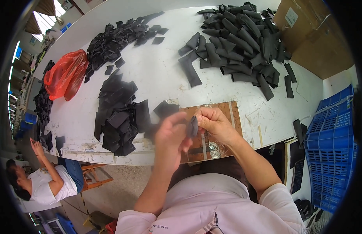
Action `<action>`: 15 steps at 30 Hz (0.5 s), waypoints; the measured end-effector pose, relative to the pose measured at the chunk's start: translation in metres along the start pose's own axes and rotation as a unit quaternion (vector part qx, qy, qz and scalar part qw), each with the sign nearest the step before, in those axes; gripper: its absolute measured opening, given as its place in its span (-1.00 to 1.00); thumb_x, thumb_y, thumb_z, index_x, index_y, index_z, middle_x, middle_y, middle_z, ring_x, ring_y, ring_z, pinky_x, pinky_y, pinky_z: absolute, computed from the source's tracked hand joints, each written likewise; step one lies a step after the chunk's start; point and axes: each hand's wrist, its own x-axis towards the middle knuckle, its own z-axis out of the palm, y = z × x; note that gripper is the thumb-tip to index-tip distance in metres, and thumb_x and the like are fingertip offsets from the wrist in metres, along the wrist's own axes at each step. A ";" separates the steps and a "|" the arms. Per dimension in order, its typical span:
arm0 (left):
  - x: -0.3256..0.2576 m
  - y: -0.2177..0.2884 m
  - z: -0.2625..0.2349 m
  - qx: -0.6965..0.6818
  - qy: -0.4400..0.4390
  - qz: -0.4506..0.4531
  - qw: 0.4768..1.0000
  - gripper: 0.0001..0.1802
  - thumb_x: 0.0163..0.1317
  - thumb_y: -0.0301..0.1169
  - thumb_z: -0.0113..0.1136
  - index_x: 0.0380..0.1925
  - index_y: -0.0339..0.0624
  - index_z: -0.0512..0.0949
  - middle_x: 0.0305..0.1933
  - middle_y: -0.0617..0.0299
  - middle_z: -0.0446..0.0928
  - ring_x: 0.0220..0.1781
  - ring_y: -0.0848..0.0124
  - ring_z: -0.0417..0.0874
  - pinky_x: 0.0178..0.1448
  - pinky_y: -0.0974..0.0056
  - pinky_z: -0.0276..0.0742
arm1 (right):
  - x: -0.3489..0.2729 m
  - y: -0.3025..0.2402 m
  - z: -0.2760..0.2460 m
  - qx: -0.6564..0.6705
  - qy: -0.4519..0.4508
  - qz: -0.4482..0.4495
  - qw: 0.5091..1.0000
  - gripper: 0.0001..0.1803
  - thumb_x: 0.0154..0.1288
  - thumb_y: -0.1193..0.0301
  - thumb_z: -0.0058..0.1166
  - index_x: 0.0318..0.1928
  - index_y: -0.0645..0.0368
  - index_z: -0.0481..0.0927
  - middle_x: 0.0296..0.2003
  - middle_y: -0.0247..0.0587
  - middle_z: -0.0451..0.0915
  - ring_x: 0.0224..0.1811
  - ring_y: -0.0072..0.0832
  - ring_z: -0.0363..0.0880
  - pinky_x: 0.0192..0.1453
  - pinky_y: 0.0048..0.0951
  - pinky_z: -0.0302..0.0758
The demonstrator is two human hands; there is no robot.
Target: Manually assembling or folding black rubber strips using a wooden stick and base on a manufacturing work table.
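Observation:
My right hand [215,124] pinches a small dark grey fabric piece [192,127], which looks curled, above the brown board at the table's front edge. Close on its left is my left hand [170,136], smeared by motion; whether its fingers grip the piece too cannot be made out. Beyond my left hand lies a loose black fabric piece [165,110]. To the left a heap of flat black pieces [117,117] spreads over the white table. At the far right is a big pile of dark grey fabric tubes [239,43].
A brown board [231,113] lies on the white table [157,70]. Further left are a red plastic bag [68,74] and more black pieces [110,41]. A cardboard box [305,43] and blue crate [331,144] bound the right. A co-worker [52,179] sits at left.

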 end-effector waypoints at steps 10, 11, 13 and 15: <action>0.003 0.019 0.017 0.202 -0.049 0.368 0.906 -0.90 0.11 -0.58 0.08 -0.35 -0.35 0.49 -0.29 0.15 0.52 -0.23 0.42 0.49 -0.11 0.37 0.38 | -0.020 -0.063 0.019 -0.507 0.029 -0.287 0.812 -0.61 -0.04 0.13 0.16 -0.43 0.24 0.46 -0.54 -0.17 0.42 -0.45 -0.29 0.46 -0.43 -0.41 0.40; 0.001 0.018 0.017 0.202 -0.049 0.367 0.907 -0.90 0.11 -0.58 0.08 -0.35 -0.35 0.49 -0.29 0.15 0.52 -0.23 0.42 0.49 -0.11 0.37 0.38 | -0.020 -0.071 0.026 -0.507 0.030 -0.285 0.813 -0.61 -0.04 0.13 0.16 -0.43 0.24 0.46 -0.54 -0.17 0.42 -0.45 -0.29 0.46 -0.43 -0.41 0.40; -0.006 0.019 0.014 0.134 -0.007 0.339 0.931 -0.92 0.15 -0.57 0.03 -0.37 -0.35 0.49 -0.25 0.14 0.51 -0.22 0.45 0.48 -0.10 0.39 0.38 | -0.020 -0.081 0.037 -0.658 -0.001 -0.243 0.713 -0.60 -0.14 0.14 0.21 -0.54 0.21 0.39 -0.55 -0.23 0.43 -0.45 -0.31 0.46 -0.49 -0.36 0.39; -0.003 0.010 0.006 0.066 -0.058 0.304 0.949 -0.90 0.18 -0.56 -0.02 -0.35 -0.34 0.49 -0.22 0.10 0.50 -0.19 0.44 0.48 -0.06 0.38 0.37 | -0.015 -0.063 0.026 -0.667 0.004 -0.252 0.701 -0.62 -0.16 0.23 0.23 -0.63 0.19 0.31 -0.61 -0.27 0.41 -0.52 -0.32 0.45 -0.57 -0.34 0.35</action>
